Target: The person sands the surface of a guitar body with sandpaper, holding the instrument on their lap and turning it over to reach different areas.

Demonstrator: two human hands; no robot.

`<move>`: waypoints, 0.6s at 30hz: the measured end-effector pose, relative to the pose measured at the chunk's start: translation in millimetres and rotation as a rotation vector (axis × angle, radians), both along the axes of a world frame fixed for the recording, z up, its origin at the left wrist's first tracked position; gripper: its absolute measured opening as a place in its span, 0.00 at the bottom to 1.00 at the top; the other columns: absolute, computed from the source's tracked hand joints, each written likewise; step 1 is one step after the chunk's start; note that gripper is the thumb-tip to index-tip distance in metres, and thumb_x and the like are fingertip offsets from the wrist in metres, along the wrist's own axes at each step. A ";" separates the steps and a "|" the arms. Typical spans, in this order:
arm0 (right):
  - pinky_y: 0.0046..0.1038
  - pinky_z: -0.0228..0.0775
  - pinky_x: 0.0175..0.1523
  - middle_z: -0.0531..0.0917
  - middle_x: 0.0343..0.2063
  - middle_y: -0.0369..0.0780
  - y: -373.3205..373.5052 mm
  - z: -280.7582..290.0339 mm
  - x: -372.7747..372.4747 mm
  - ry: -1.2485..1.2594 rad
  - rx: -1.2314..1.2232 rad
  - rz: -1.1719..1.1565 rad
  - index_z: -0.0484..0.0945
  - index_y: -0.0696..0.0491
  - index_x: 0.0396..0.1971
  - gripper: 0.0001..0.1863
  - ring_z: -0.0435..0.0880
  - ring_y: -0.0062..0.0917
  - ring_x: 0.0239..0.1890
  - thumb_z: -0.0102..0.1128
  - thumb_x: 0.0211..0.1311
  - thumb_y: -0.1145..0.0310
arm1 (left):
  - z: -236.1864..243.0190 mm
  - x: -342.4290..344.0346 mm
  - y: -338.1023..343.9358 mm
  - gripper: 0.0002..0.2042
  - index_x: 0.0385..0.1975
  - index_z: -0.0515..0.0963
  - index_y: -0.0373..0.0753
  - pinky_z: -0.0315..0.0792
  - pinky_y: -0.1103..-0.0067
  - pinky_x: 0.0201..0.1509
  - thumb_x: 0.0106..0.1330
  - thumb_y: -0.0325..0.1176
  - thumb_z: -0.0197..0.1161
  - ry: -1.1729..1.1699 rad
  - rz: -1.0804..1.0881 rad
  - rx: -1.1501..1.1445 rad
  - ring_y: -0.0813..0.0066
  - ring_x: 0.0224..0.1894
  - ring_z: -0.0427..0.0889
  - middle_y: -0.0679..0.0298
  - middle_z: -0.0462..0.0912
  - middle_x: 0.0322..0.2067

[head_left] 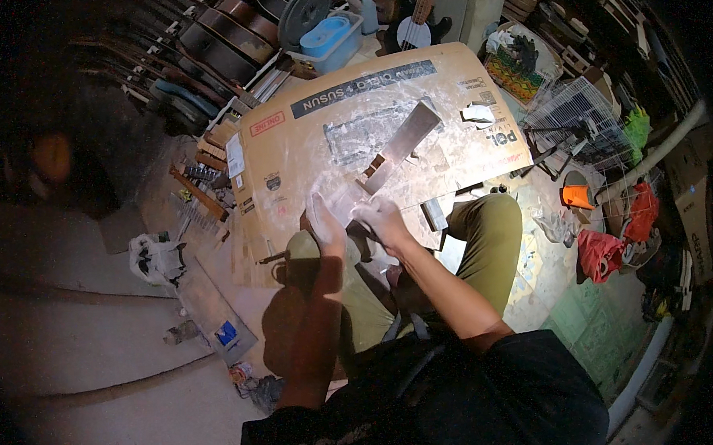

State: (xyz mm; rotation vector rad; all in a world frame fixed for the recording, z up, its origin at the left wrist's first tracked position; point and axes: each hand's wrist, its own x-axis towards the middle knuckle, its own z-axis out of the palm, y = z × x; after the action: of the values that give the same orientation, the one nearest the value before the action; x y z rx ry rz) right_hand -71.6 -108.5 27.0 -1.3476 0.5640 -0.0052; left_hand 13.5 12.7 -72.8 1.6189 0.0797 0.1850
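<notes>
Black shirt [438,395] nearest, dusty hands [381,224] hold a pale, flat, powdery piece [342,202].

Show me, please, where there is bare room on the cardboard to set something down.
The widest bare patch is the dusty cardboard left of the long block, beyond the left hand. A smaller one lies between the block's far end and the cardboard's far edge. It is crowded past the cardboard's right edge, with a wire rack, orange item and red bundle.

The dusty right hand [382,221] partly hides a flat pale piece [342,201]; the lower edge crops a black fabric shirt [431,408].
</notes>
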 end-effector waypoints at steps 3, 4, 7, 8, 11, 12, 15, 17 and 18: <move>0.25 0.65 0.28 0.73 0.20 0.30 -3.1 -10.9 -2.1 -0.139 -0.250 -0.193 0.72 0.54 0.21 0.14 0.70 0.16 0.24 0.70 0.54 0.66 | 14.0 -9.3 -8.0 0.22 0.59 0.70 0.28 0.59 0.71 0.70 0.80 0.40 0.38 0.023 -0.101 -0.123 0.64 0.62 0.70 0.53 0.74 0.59; 0.26 0.65 0.29 0.73 0.20 0.31 -4.4 -10.8 -1.2 -0.122 -0.264 -0.152 0.71 0.54 0.21 0.15 0.70 0.16 0.24 0.70 0.54 0.66 | 26.8 -7.3 -8.4 0.23 0.59 0.70 0.28 0.57 0.70 0.71 0.80 0.41 0.37 0.019 -0.130 -0.161 0.64 0.64 0.68 0.54 0.73 0.60; 0.27 0.64 0.29 0.71 0.19 0.32 -8.6 -10.8 -5.1 -0.053 -0.303 -0.033 0.69 0.55 0.20 0.17 0.68 0.16 0.24 0.70 0.54 0.66 | 76.2 -20.2 -19.0 0.24 0.60 0.70 0.29 0.55 0.70 0.72 0.80 0.42 0.35 0.024 -0.169 -0.160 0.64 0.65 0.67 0.54 0.72 0.61; 0.27 0.64 0.30 0.71 0.19 0.32 -0.9 2.5 -1.1 -0.175 -0.423 -0.188 0.69 0.56 0.20 0.16 0.68 0.17 0.25 0.69 0.55 0.68 | 84.0 -23.9 -8.4 0.24 0.60 0.70 0.29 0.55 0.70 0.72 0.80 0.42 0.35 0.017 -0.148 -0.118 0.64 0.65 0.67 0.54 0.72 0.61; 0.28 0.68 0.34 0.80 0.26 0.41 -1.0 -9.9 -0.6 -0.193 -0.518 -0.319 0.73 0.59 0.26 0.13 0.75 0.22 0.28 0.71 0.51 0.71 | 91.2 -21.3 -15.3 0.24 0.59 0.71 0.29 0.55 0.70 0.72 0.80 0.42 0.35 -0.018 -0.143 -0.031 0.64 0.65 0.68 0.54 0.73 0.60; 0.27 0.72 0.41 0.82 0.34 0.44 -0.8 -10.1 -6.2 -0.133 -0.374 -0.300 0.75 0.59 0.32 0.11 0.79 0.25 0.34 0.69 0.52 0.73 | 92.4 -19.2 -17.2 0.24 0.59 0.71 0.29 0.55 0.70 0.72 0.80 0.42 0.36 -0.016 -0.142 -0.078 0.64 0.65 0.68 0.54 0.73 0.60; 0.27 0.75 0.49 0.82 0.41 0.46 -8.2 -4.7 -20.8 -0.359 -0.297 -0.179 0.77 0.59 0.44 0.17 0.82 0.29 0.41 0.66 0.53 0.73 | 94.7 -15.6 -25.8 0.23 0.60 0.70 0.29 0.61 0.70 0.69 0.80 0.41 0.38 -0.059 -0.150 -0.123 0.63 0.62 0.71 0.53 0.75 0.58; 0.36 0.65 0.66 0.78 0.56 0.50 -11.3 26.4 -24.8 -0.364 -0.519 0.217 0.70 0.57 0.62 0.32 0.77 0.39 0.58 0.64 0.56 0.66 | 74.5 -3.0 -4.0 0.23 0.62 0.67 0.27 0.68 0.70 0.65 0.79 0.41 0.39 -0.164 -0.132 -0.027 0.61 0.58 0.75 0.50 0.75 0.57; 0.39 0.60 0.70 0.75 0.60 0.48 -15.9 15.2 -29.8 -0.455 -0.589 0.262 0.68 0.56 0.65 0.36 0.72 0.41 0.63 0.66 0.55 0.62 | 65.5 -1.2 -10.9 0.24 0.62 0.67 0.27 0.67 0.70 0.66 0.79 0.41 0.39 -0.167 -0.154 -0.030 0.60 0.59 0.74 0.49 0.75 0.57</move>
State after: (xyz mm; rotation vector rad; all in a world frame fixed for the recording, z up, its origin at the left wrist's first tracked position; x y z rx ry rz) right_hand -101.4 -124.3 42.2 -1.9121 -0.0149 -0.2760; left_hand 12.3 1.8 -7.3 1.5664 -0.1695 0.1978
